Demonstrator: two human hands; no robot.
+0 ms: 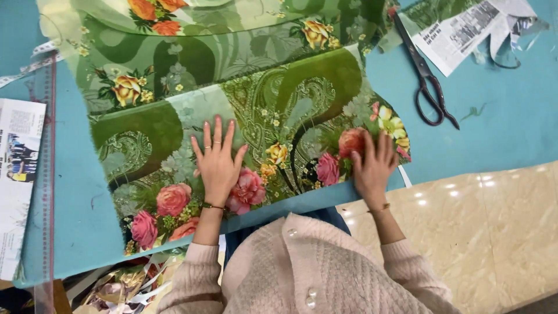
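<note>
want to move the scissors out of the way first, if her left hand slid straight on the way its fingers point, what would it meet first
Only more cloth, it seems: the left hand lies flat on the green floral fabric, fingers pointing up the table. The scissors lie far to the right, off that line.

sleeves: pale pink ribbed knit, cuffs at both wrists
front: same cardigan, pearly round buttons
left hand: thin rings, dark bead bracelet
right hand: slim gold bracelet

Green floral fabric with pink and orange roses, teal table, black scissors, cream knit sleeves
</note>
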